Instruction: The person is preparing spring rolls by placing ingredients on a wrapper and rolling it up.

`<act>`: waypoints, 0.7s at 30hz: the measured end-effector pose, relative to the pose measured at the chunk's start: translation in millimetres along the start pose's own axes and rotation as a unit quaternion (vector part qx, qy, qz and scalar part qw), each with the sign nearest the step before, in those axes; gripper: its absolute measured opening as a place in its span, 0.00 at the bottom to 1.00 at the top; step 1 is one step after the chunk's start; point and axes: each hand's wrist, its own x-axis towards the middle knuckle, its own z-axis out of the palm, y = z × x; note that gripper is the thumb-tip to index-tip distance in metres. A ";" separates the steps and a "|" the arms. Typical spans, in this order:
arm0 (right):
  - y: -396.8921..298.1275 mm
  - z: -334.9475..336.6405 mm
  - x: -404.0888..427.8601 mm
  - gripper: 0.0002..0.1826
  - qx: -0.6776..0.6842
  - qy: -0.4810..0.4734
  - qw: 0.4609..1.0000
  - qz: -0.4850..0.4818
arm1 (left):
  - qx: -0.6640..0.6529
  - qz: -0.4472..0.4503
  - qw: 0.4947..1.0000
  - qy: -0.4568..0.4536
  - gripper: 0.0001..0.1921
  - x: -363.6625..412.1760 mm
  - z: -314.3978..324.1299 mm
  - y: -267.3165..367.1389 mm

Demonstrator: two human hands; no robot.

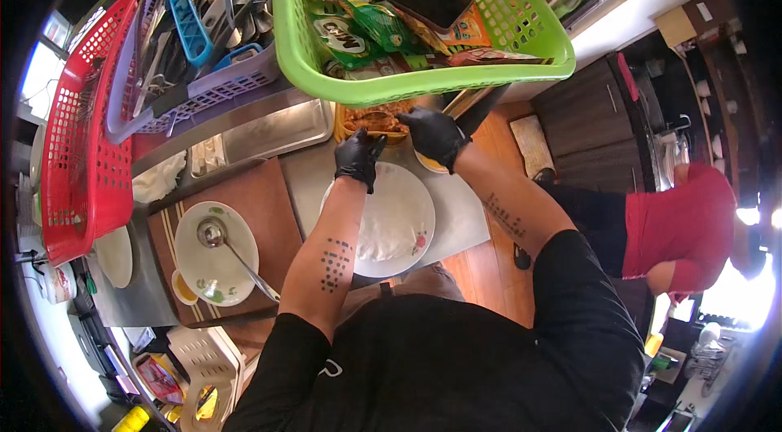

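Both my hands wear black gloves. My left hand (359,158) is at the near left edge of a yellow container of reddish-brown food (377,117), its fingers bent at the rim. My right hand (432,136) reaches over the container's right side, fingertips near the food; whether it pinches anything is unclear. The green basket overhead hides the container's far part. Just below my hands lies a large white plate (397,212) with a flower print, bearing a broad whitish layer. Under my right hand, a second yellow-rimmed container (431,163) shows partly.
A green plastic basket (427,79) of sachets with a phone on top juts over the work area. Left are a purple utensil basket (232,82) and a red basket (110,188). A bowl (208,273) with a steel ladle (212,232) rests on a brown board. A person in red (678,230) stands right.
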 end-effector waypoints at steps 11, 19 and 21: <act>-14.3 24.1 49.2 0.10 0.034 -0.117 0.992 -0.008 | 0.059 -0.009 0.997 -0.042 0.13 -2.0 -12.8 5.6; 17.6 -13.7 58.9 0.22 0.257 -0.241 0.930 0.106 | 0.123 -0.001 0.992 0.001 0.10 -9.5 -13.5 9.3; 17.4 -28.5 53.8 0.23 0.322 -0.265 0.885 0.204 | 0.129 -0.001 0.992 0.003 0.08 -15.2 -19.2 13.8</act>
